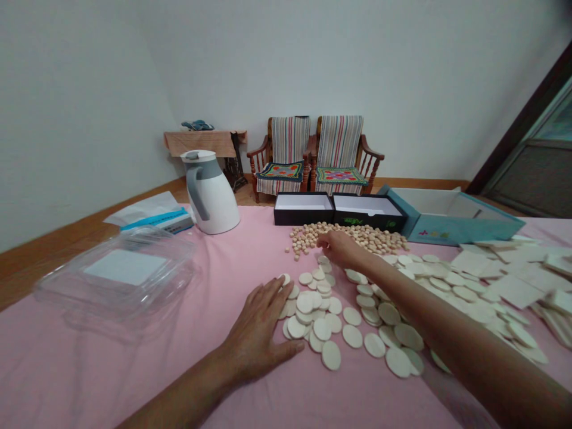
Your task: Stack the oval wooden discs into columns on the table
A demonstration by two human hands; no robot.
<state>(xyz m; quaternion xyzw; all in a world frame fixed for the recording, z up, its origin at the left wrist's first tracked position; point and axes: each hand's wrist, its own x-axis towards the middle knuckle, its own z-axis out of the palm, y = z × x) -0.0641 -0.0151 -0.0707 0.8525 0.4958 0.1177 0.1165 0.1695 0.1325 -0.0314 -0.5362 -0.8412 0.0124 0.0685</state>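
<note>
The left forearm (187,387) and right arm (469,333) are cut off by the bottom edge, and the right hand (339,249) hides part of the heap of small beige discs (353,235). Pale square tiles (513,277) run off the right edge. The print on the blue-striped packet (156,221) and the folded item (197,125) on the far table (205,143) are too small to tell

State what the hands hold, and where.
The left hand lies open against the flat cream discs, holding nothing. The right hand rests at small beige round pieces; whether it holds any cannot be told.
</note>
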